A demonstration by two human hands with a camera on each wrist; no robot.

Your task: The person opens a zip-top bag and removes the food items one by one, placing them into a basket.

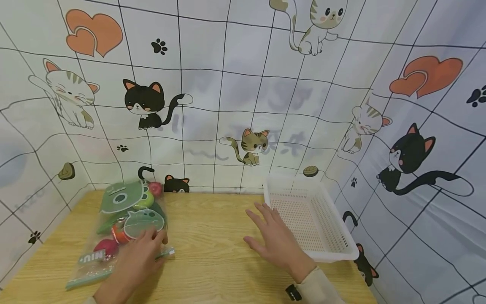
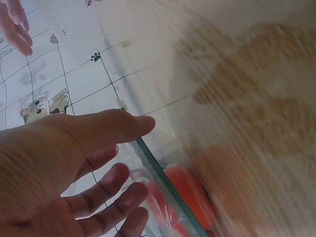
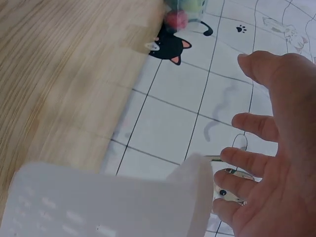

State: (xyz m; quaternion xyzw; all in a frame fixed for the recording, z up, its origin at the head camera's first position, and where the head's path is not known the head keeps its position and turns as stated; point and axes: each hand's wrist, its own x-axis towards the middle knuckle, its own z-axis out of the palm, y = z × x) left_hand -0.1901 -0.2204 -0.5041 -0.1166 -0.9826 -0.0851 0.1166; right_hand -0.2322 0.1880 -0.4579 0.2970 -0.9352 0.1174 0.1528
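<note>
A clear zip bag [image 1: 89, 234] printed with green cartoon animals lies on the left of the table. Inside it are several colourful rounded things, among them a magenta one [image 1: 106, 248], a red one [image 1: 155, 188] and a light green one [image 1: 146, 200]; their kind is unclear. My left hand [image 1: 138, 255] is over the bag's near right part, fingers loosely bent. In the left wrist view its thumb lies by the green zip strip [image 2: 165, 182], and no grip shows. My right hand [image 1: 275, 238], fingers spread, hovers beside the left wall of a white plastic basket [image 1: 347, 249].
The wooden table [image 1: 212, 253] lies between bag and basket. A cat-patterned cloth [image 1: 205, 93] rises behind the table and along both sides. The basket stands near the table's right edge. A small black clip [image 1: 293, 292] is by the right sleeve.
</note>
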